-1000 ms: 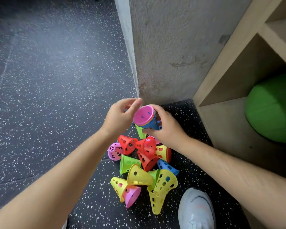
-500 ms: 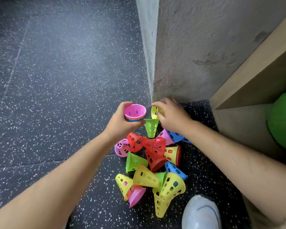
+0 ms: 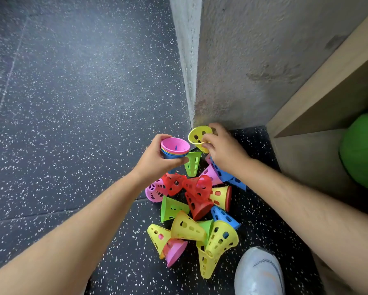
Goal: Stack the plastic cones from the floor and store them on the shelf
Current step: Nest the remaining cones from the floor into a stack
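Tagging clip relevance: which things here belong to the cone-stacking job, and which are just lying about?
Job: nested cone stack held by the left hand; yellow cone gripped by the right hand; loose cone pile; wooden shelf.
Lying about: green ball in the shelf; shoe; wall.

Soft, even indoor light, faint shadows, wide-angle bowing at the edges, slight blur throughout

Dark speckled floor [image 3: 72, 124] under a jumble of perforated plastic cones [image 3: 191, 211], grey shoe [image 3: 258, 273] beside

cones [image 3: 198, 188] on floor [image 3: 72, 124], left of shelf [image 3: 328, 99]
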Action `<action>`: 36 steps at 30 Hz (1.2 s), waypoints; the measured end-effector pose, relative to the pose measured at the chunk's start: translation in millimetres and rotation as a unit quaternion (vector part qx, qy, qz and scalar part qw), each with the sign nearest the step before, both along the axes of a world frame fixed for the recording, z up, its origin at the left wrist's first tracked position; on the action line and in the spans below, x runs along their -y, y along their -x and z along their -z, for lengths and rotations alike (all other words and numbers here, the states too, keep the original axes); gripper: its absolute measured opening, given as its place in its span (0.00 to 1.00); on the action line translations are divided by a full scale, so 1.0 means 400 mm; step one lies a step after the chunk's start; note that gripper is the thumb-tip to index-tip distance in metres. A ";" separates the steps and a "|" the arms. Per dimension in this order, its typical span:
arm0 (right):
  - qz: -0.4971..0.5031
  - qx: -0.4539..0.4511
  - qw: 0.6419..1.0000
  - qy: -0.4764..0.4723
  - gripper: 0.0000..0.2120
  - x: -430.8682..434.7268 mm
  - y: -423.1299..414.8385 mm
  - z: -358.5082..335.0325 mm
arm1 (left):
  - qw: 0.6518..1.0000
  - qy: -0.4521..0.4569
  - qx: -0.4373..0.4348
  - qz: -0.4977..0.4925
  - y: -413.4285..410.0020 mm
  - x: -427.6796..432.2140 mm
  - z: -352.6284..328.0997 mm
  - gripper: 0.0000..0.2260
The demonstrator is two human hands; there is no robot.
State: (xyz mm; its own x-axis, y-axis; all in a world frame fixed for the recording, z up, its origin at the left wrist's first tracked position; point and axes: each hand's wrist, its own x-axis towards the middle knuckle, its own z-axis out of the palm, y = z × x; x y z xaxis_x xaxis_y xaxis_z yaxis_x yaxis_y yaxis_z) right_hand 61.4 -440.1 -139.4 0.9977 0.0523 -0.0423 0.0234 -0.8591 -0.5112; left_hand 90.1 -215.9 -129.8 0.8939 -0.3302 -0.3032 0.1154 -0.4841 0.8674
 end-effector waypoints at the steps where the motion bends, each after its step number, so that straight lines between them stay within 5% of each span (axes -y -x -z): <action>1: 0.030 0.023 0.998 -0.051 0.05 0.004 0.012 -0.012 | 1.000 -0.001 0.001 0.005 0.001 0.004 0.000 0.30; 5: 0.128 0.111 0.974 -0.150 0.09 0.018 0.051 -0.064 | 1.000 -0.001 0.003 0.020 0.006 0.018 0.007 0.32; 9: 0.125 0.152 0.966 -0.169 0.09 0.020 0.082 -0.091 | 0.999 0.004 0.020 0.044 0.018 0.040 -0.002 0.33; 17: -0.011 0.048 0.980 -0.191 0.10 -0.014 0.135 -0.098 | 0.997 0.060 0.008 0.057 0.052 0.070 -0.022 0.43; 21: 0.041 -0.005 0.968 -0.249 0.12 -0.011 0.140 -0.082 | 0.997 0.052 0.025 0.059 0.075 0.072 -0.019 0.37; 24: 0.146 0.037 0.980 -0.128 0.05 0.018 0.132 -0.062 | 0.998 0.037 0.021 0.055 0.081 0.066 -0.009 0.34; 29: 0.192 -0.145 0.966 0.092 0.20 0.051 0.139 -0.040 | 0.998 0.032 0.004 0.057 0.091 0.067 -0.002 0.35; 36: 0.253 -0.198 0.944 0.072 0.20 0.046 0.137 0.001 | 0.997 0.055 -0.015 0.047 0.097 0.076 0.000 0.37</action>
